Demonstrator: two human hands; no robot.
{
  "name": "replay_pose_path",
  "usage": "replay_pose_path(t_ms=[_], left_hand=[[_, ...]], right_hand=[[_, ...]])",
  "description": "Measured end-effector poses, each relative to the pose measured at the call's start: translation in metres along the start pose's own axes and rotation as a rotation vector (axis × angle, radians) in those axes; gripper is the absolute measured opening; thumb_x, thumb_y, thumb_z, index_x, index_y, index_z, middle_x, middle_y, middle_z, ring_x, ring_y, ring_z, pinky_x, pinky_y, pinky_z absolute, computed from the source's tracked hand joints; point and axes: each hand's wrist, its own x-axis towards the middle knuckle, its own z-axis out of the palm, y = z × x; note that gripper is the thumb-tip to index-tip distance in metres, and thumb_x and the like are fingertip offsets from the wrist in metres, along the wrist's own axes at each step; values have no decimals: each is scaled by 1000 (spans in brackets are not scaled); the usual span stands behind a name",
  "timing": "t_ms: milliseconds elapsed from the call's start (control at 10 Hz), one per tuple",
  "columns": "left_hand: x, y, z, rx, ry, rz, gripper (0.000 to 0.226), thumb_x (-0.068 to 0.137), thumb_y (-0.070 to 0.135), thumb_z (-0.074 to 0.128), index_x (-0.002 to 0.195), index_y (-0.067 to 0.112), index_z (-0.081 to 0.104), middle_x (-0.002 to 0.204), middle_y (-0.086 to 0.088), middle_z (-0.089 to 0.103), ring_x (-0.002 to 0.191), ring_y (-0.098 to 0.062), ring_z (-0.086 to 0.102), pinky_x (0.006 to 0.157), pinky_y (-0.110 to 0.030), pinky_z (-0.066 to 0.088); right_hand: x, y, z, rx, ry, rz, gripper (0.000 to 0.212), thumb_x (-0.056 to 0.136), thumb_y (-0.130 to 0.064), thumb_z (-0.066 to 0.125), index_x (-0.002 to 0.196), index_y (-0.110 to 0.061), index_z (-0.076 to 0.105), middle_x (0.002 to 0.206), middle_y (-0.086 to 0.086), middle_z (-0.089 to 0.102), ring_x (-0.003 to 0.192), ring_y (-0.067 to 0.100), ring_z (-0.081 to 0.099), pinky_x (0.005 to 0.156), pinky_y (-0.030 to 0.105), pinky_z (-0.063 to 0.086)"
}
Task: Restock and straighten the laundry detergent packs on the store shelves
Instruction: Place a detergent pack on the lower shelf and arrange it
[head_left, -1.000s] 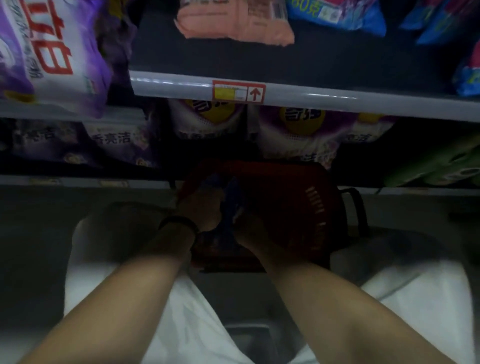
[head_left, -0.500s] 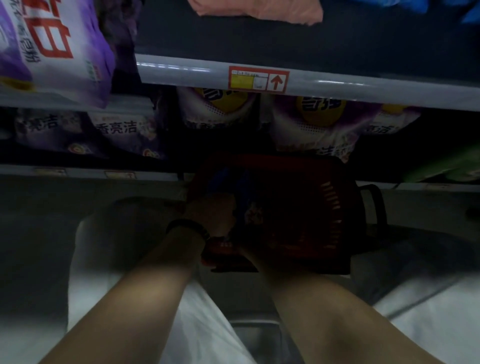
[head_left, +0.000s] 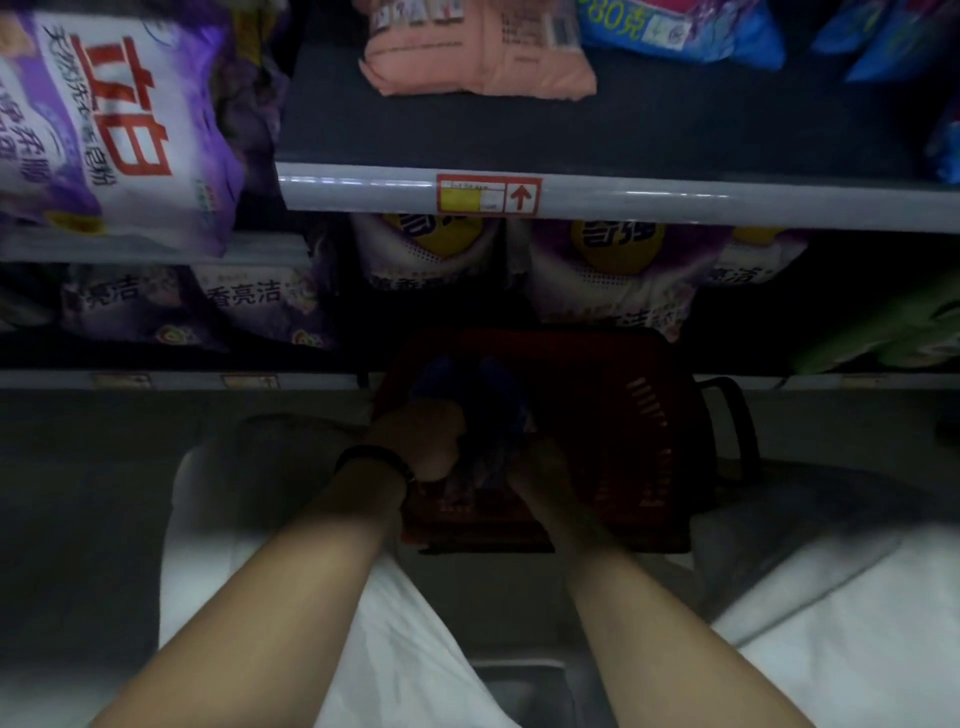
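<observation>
Head view: my left hand (head_left: 418, 441) is curling round a dark blue-purple detergent pack (head_left: 491, 415) inside the red plastic basket (head_left: 639, 441), which is sitting on the dim grey floor (head_left: 104, 441). My right hand (head_left: 537, 480) is touching the pack too, but I cannot tell its grip in the shadow.

fingers of right hand (head_left: 535, 475) hidden inside basket (head_left: 652, 415), purple pack (head_left: 114, 135) edge-cropped

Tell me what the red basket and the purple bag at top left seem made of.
The red slotted basket is probably rigid moulded plastic, given its vent slits. The big purple detergent bag looks like glossy plastic film: it creases and shines.
</observation>
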Motion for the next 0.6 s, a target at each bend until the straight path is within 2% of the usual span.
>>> replay_pose_path(t_ms=[100,200,300,400,500,600], left_hand=[[-7,4,-4,-64,32,-7,38,104,16,52,141,13,58,145,-13,58,131,-33,56,104,-37,47],[-12,6,0,-94,62,-20,36,103,19,55,138,14,60,144,-13,60,130,-32,58,104,-37,47],[-26,12,0,-139,69,9,33,106,21,53,134,10,65,143,-12,63,127,-32,60,105,-37,47],[-47,19,-2,-278,51,46,28,106,19,56,130,11,68,139,0,62,129,-21,59,107,-34,45],[-67,25,-6,-504,98,71,46,93,61,66,134,41,64,146,2,54,142,-15,46,110,-12,34],[-79,48,-7,-692,80,185,70,87,60,76,143,21,62,150,3,52,137,-6,46,99,3,32]], right_hand=[[-38,-9,-35,507,33,84,42,108,-19,41,114,6,74,112,24,74,104,33,74,67,17,45],[-61,-9,-66,483,22,49,45,109,-22,48,73,-6,72,69,5,71,61,10,68,59,27,47],[-94,-21,-104,706,-20,-10,34,106,-15,61,74,-5,68,58,-7,66,49,2,59,51,21,41],[-129,-35,-147,905,-10,-170,28,103,-4,59,80,-6,74,65,-5,74,55,3,67,52,19,48],[-168,-43,-184,1070,21,-320,15,92,-12,72,87,-6,85,93,11,82,85,21,79,78,28,63],[-200,-50,-213,1242,-19,-468,47,67,-40,94,89,0,83,92,19,79,83,28,77,82,36,62]])
